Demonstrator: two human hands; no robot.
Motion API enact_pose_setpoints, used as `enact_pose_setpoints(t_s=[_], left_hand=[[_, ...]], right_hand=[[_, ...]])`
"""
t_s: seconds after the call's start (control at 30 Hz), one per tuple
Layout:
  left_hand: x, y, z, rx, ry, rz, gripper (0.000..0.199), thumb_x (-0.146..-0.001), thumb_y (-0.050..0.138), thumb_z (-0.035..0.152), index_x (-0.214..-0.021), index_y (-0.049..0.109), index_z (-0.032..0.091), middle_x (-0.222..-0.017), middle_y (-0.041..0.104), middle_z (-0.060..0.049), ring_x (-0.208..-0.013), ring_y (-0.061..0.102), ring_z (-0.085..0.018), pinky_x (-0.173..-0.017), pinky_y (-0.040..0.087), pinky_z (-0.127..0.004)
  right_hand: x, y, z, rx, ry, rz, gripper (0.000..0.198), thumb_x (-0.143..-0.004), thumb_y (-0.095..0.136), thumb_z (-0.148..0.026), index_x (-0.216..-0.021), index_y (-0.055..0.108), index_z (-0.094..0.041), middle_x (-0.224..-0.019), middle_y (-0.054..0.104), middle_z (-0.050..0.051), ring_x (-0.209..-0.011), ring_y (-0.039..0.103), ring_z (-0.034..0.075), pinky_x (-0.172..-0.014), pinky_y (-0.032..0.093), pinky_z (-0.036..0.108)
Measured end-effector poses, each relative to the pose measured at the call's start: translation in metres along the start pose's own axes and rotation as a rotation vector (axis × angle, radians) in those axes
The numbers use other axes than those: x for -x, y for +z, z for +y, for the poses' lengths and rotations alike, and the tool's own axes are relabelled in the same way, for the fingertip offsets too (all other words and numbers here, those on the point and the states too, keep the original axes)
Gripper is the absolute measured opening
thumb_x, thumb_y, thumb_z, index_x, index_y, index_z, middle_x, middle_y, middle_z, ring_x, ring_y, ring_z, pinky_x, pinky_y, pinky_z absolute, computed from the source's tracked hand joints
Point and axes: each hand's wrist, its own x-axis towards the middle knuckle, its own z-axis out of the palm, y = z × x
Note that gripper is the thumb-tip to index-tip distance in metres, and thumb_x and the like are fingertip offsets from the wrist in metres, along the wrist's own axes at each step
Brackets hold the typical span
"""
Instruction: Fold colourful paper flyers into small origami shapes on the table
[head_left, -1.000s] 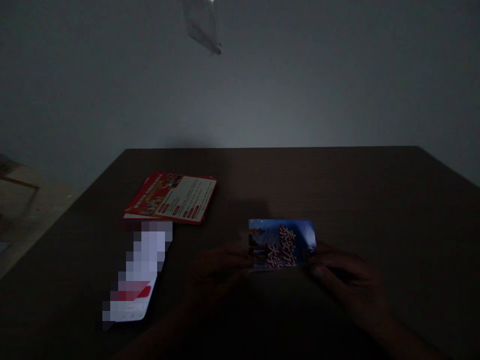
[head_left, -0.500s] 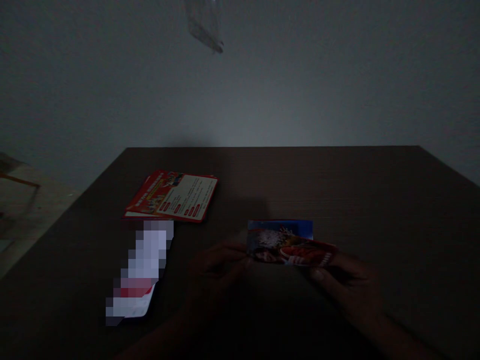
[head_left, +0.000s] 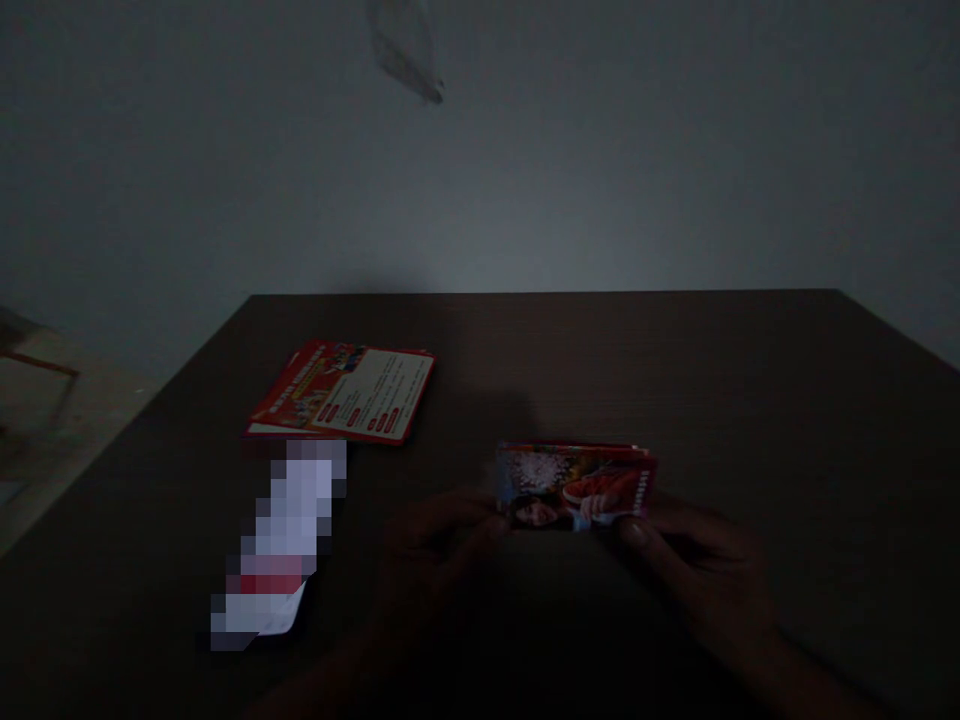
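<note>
Between my two hands, above the dark table, is a small stack of picture cards [head_left: 574, 488]; the front one carries a colourful printed photo with red and white areas. My left hand [head_left: 442, 550] pinches the left end of the stack, its fingers dim in the low light. The right end is gripped by my right hand [head_left: 690, 565], with the thumb on the front at the lower corner. Edges of other cards peek out along the top. How many are held cannot be made out.
Left of my hands, a lit phone [head_left: 289, 610] with a blurred-out screen lies on the table [head_left: 675, 370]. Just beyond it rests a pile of red and white printed leaflets [head_left: 375, 395]. A pale wall [head_left: 600, 150] rises behind, with a clear plastic bag [head_left: 405, 50] hanging high up.
The front card has swung level and lines up better with those behind it. The blue card that stuck out at the top is now covered.
</note>
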Motion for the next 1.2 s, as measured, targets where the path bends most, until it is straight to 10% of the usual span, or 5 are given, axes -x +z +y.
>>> enact_pose_setpoints(t_s=[0.7, 1.2], left_hand=[[0.0059, -0.0002, 0.0016, -0.032, -0.097, -0.129, 0.018, -0.079, 0.060, 0.027, -0.069, 0.073, 0.019, -0.064, 0.072, -0.002, -0.058, 0.065, -0.016, -0.052, 0.050, -0.021], [0.0095, 0.0040, 0.0064, 0.008, 0.002, 0.011, 0.010, -0.076, 0.063, 0.017, -0.069, 0.070, 0.020, -0.070, 0.071, 0.001, -0.063, 0.066, -0.014, -0.056, 0.050, -0.019]], right_hand=[[0.0063, -0.0018, 0.0050, -0.081, 0.106, 0.040, 0.007, -0.066, 0.075, -0.019, -0.069, 0.073, -0.026, -0.070, 0.076, 0.001, -0.060, 0.072, 0.020, -0.052, 0.060, 0.024], [0.0070, -0.0005, -0.0039, -0.075, 0.088, -0.044, 0.013, -0.074, 0.068, -0.016, -0.066, 0.072, -0.025, -0.070, 0.074, 0.000, -0.059, 0.069, 0.014, -0.053, 0.055, 0.017]])
